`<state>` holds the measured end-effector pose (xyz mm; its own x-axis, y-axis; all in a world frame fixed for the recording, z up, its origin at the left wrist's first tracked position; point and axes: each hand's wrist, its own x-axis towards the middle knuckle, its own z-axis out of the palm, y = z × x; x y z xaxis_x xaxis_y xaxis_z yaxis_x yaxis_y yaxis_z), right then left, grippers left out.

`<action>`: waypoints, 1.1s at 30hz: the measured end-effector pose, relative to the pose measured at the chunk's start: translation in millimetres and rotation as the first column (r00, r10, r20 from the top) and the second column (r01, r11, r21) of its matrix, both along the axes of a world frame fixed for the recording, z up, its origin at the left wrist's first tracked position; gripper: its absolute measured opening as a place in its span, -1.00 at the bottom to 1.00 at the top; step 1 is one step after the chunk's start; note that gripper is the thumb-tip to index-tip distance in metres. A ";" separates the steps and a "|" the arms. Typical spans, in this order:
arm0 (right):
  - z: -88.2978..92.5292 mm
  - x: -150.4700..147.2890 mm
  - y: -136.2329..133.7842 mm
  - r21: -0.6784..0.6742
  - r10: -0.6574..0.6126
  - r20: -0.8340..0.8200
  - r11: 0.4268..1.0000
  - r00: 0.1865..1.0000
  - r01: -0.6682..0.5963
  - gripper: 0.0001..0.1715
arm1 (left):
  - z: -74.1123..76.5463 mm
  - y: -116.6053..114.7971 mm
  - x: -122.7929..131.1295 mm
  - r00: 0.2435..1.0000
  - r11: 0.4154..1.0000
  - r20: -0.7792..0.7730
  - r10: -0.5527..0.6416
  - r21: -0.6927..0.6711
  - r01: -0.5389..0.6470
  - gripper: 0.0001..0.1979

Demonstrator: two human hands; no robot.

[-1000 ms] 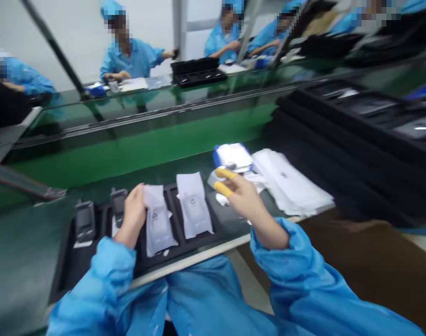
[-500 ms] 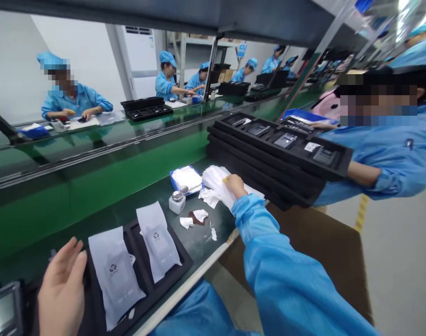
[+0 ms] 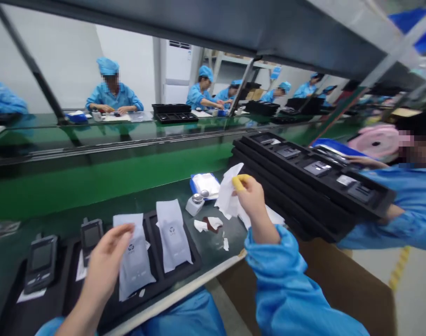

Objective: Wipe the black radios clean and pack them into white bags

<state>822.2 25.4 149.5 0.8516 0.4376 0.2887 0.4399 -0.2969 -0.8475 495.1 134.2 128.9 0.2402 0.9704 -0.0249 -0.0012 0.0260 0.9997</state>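
My right hand (image 3: 252, 201), with a yellow finger cot on one finger, pinches a thin whitish bag (image 3: 228, 195) above the bench. More such bags (image 3: 274, 215) lie beneath and behind that hand. Holding nothing, my left hand (image 3: 106, 256) has its fingers stretched out over a black tray (image 3: 66, 275). Two frosted bags with a recycling mark, a nearer one (image 3: 136, 270) and a farther one (image 3: 173, 238), lie in the tray with something inside each. To the left are two bare handheld devices with screens, one (image 3: 41, 261) fully visible and another (image 3: 91, 234) partly behind my left hand.
A white pump bottle (image 3: 195, 205) stands beside a blue box of white wipes (image 3: 218, 192). Crumpled scraps (image 3: 213, 223) lie nearer the bench edge. Stacked black trays (image 3: 286, 186) rise at right, beside a co-worker's blue sleeve (image 3: 405, 214). Other people work across the green bench.
My right hand has lifted a bag off the pile. My left hand has moved over the tray's left bagged item. The view has swung left, bringing the bare devices into sight.
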 end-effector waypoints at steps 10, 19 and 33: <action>-24.2 -222.0 52.7 -0.052 0.774 0.333 0.585 0.538 -0.810 -0.84 | 10.0 3.7 -20.7 0.929 0.955 0.349 -0.119 -0.217 0.204 -0.45; -6.1 -229.8 128.1 -0.024 0.903 -0.200 0.384 0.381 -0.923 -0.38 | -6.0 17.3 -102.0 0.977 0.917 0.090 -0.193 -0.337 0.212 -0.42; -9.9 -278.9 167.0 -0.095 0.886 -0.413 0.187 0.210 -0.978 -0.26 | -27.4 18.4 -122.5 0.971 0.931 0.190 0.142 -0.359 -0.065 -0.35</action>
